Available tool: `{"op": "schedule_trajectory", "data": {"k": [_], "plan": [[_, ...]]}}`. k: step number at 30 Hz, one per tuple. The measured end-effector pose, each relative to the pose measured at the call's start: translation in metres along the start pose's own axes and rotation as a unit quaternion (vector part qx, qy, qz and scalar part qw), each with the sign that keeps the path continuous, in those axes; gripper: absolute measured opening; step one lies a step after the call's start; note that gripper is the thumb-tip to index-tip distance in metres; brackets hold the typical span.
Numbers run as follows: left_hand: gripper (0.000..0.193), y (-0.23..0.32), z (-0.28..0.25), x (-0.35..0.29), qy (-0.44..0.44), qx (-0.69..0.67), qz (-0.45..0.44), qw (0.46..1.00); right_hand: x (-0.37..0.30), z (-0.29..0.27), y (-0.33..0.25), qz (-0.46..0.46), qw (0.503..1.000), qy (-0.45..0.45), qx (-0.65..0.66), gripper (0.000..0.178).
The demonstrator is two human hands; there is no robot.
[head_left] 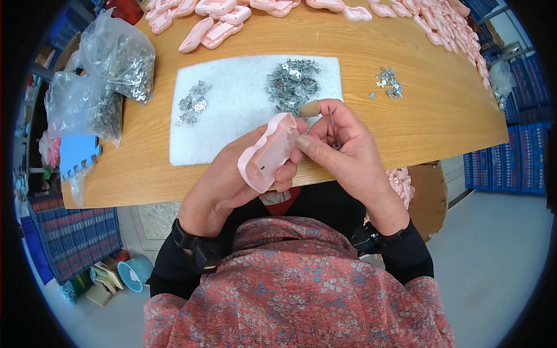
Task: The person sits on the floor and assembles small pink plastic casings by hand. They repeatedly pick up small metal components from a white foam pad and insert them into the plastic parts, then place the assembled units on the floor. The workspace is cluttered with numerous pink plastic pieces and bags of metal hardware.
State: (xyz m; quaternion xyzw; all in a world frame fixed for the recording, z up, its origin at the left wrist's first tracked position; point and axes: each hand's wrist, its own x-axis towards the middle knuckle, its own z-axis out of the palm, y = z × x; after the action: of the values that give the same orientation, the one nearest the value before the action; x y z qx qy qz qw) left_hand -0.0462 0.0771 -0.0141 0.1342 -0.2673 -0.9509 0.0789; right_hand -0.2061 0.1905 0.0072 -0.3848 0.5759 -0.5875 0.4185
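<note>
My left hand (223, 171) is closed round a pale pink plastic shell (270, 153), tilted with its hollow inside facing up and right. A small dark spot shows inside it near the lower end. At the shell's right side is my right hand (342, 142), its thumb close to the rim and a tan cover (310, 108) on one fingertip. A thin metal tool (332, 124) lies held in its curled fingers; its exact kind is unclear. Beyond my hands, a heap of small metal pieces (293, 84) rests on a white foam mat (232, 116).
A smaller group of metal pieces (192, 104) lies on the mat's left. Another pile (390, 82) sits on the wooden table (429, 127). Clear bags of metal parts (125, 64) stand at the left. Many pink shells (220, 26) line the far edge; more fill a cardboard box (426, 200) below right.
</note>
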Motion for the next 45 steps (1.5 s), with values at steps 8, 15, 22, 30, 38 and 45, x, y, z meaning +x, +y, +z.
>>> {"op": "schedule_trajectory", "data": {"k": [8,15,22,30,38,45], "plan": [[0.051,-0.001,-0.002,0.000,-0.032,-0.044,-0.032,0.998,0.004,-0.001,-0.002,0.035,0.998,-0.037,0.034,0.031],[0.054,-0.004,-0.003,0.001,-0.063,-0.085,-0.046,0.993,0.009,-0.012,-0.001,0.076,0.995,-0.058,0.011,0.018],[0.053,0.000,-0.002,-0.004,-0.015,-0.061,-0.030,0.998,0.009,-0.010,-0.009,0.105,0.993,-0.015,0.059,0.017],[0.049,0.020,-0.008,-0.034,0.102,-0.006,0.057,0.993,0.027,0.000,-0.025,0.031,0.988,0.002,-0.150,0.020],[0.050,0.020,-0.042,-0.081,0.109,-0.048,0.109,0.987,0.094,0.069,-0.018,-0.098,0.897,-0.120,-0.413,0.020],[0.057,0.030,-0.040,-0.099,0.088,-0.082,0.099,0.988,0.132,0.109,0.009,-0.148,0.832,-0.138,-0.516,0.021]]}}
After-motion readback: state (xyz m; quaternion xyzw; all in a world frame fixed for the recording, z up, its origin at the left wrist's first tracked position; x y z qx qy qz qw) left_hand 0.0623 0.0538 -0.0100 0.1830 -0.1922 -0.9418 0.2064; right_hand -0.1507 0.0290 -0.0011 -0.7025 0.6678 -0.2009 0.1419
